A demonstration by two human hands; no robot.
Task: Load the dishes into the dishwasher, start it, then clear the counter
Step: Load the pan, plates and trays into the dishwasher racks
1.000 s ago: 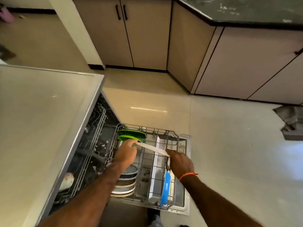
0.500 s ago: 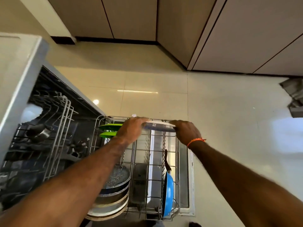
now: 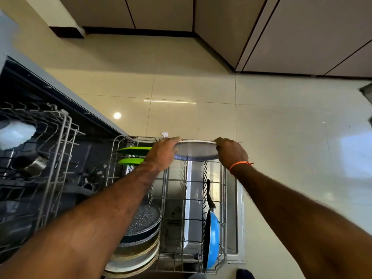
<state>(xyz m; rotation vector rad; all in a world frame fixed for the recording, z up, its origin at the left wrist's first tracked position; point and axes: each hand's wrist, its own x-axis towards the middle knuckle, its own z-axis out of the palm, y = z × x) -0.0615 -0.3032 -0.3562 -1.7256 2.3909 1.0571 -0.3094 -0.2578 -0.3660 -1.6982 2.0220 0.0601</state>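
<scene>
**A plate going into the bottom rack**

The step in hand looks like loading; both hands hold 1 white plate (image 3: 196, 151) with a blue rim at the far end of the lower rack (image 3: 223, 198); the left hand (image 3: 164, 153) grips its left edge with curled fingers, and the right hand (image 3: 231, 153) grips its right edge the same way — the plate sits just above the far wires, tilted a little, not yet down in a slot

My guess for the next move: tip the plate up on its edge and slide it between the prongs, then let go; it needs care so it does not bump the green plates (image 3: 133, 156) just to its left

Counting what is in the rack: 2 green plates standing side by side; 1 blue pan (image 3: 213, 238) on its edge at the right, its black handle pointing up; a stack of round dishes (image 3: 138, 244) at the near left, about 4 or 5 — too squashed together to count for sure; 1 orange band (image 3: 239, 164) on the right wrist
</scene>
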